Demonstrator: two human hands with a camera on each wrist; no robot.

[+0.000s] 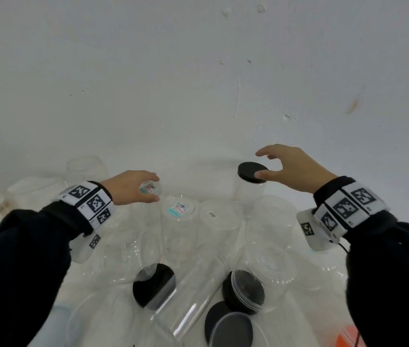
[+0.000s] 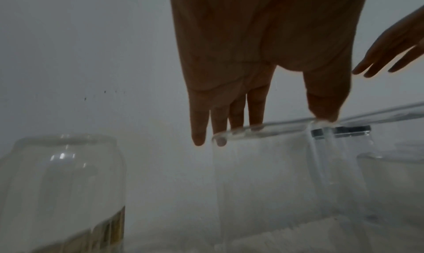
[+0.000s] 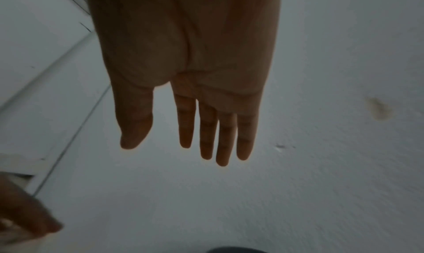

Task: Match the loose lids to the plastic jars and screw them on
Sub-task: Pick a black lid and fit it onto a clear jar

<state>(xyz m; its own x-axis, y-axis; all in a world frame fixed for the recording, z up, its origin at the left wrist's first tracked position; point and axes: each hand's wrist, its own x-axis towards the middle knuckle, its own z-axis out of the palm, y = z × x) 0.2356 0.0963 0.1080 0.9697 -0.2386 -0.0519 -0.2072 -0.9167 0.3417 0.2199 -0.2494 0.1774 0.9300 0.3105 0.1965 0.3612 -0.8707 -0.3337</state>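
**One jar capped, another being taken up**

Right hand (image 1: 296,169), centre right of the head view: spread wide, fingers straight, hovering just over and beside the black lid (image 1: 252,172) seated on an upright clear jar (image 1: 248,194). Nothing held; in the right wrist view, fingers hang straight against bare white wall. Reads as a release after capping, though how tightly that lid is screwed cannot be told.

Left hand (image 1: 130,187), left of centre: curved over the upturned base of an inverted clear jar (image 1: 150,187) bearing a price sticker. In the left wrist view, fingertips (image 2: 220,139) and thumb resting on the jar's clear rim (image 2: 263,130); a light touch or early grasp, not a firm wrap.

Lower centre of the head view: a jumble of clear jars, some lying on their sides, with loose black lids among them, one flat at lower centre (image 1: 154,285), another near the bottom edge (image 1: 228,326). One lying jar (image 1: 246,291) already seems to wear a black cap. Upper left: more uncapped jars (image 1: 87,166) by the wall.

Likely step: picking the next jar. Next move calls for closing the left fingers round it, turning it mouth-up, and fetching a loose lid of matching width with the free right hand. Care needed: smooth, light, crowded jars, easily toppled.
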